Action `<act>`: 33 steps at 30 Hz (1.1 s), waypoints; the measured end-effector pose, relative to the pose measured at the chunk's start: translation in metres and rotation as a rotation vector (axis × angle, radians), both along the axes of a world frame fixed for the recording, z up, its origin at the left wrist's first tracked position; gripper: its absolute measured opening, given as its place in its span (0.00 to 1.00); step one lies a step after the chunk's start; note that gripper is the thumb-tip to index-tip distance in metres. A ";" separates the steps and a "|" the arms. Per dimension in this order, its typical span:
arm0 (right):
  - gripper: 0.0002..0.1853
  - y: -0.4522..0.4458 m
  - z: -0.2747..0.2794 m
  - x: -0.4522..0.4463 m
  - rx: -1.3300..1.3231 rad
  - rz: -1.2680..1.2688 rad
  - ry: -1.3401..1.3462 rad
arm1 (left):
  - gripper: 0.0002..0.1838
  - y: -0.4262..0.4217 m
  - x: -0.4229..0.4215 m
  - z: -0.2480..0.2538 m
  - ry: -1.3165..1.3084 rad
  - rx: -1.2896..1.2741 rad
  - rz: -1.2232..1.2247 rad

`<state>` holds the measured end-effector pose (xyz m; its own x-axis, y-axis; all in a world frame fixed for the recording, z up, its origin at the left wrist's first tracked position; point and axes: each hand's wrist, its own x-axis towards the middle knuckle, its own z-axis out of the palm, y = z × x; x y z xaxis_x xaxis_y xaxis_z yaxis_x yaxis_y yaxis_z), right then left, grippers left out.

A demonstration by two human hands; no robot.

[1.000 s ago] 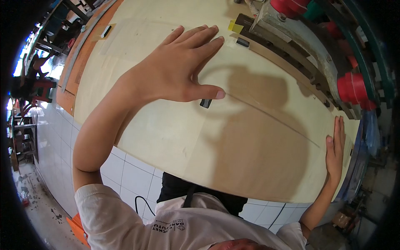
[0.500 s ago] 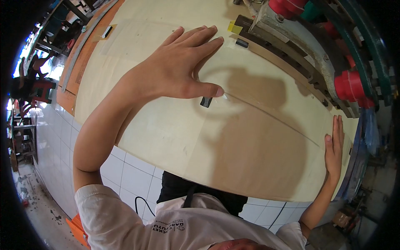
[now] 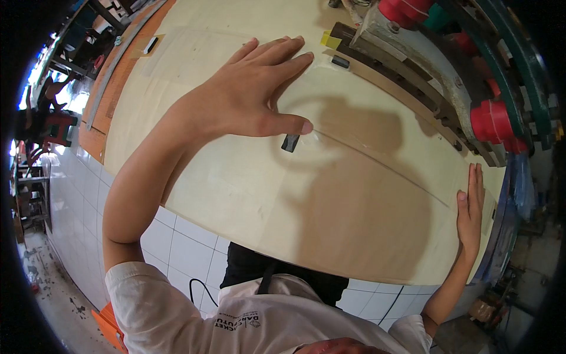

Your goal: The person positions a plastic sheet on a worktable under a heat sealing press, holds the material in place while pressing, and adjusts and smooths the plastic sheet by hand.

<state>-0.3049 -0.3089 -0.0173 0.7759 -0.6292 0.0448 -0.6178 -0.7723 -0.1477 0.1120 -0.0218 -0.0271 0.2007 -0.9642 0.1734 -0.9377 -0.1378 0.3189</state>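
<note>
My left hand (image 3: 256, 88) lies palm down with fingers spread on the pale table surface (image 3: 236, 189), holding nothing. Just below its thumb is a small dark block (image 3: 289, 143). A thin line (image 3: 377, 159) runs across the surface from near the thumb tip toward my right hand (image 3: 470, 212). That hand rests near the table's right end, its fingers stretched out and its thumb a little apart. Another dark block (image 3: 340, 61) lies right of the left fingertips, beside a yellow piece (image 3: 331, 40).
A machine frame with red parts (image 3: 492, 121) and green bars (image 3: 513, 76) stands along the upper right edge. A long metal strip (image 3: 115, 62) lies on orange wood (image 3: 95, 141) at the upper left. White floor tiles (image 3: 188, 245) show below the table.
The thumb of my left hand has shifted slightly left and up, showing more of the dark block. Otherwise both hands stay nearly where they were.
</note>
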 end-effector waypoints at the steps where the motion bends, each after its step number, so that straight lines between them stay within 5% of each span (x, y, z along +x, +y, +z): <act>1: 0.41 0.000 0.000 0.000 -0.002 0.007 0.001 | 0.53 0.000 0.000 0.000 0.000 0.000 -0.001; 33: 0.36 0.004 0.003 0.000 0.035 -0.022 -0.057 | 0.53 -0.002 -0.003 0.009 0.022 0.037 0.034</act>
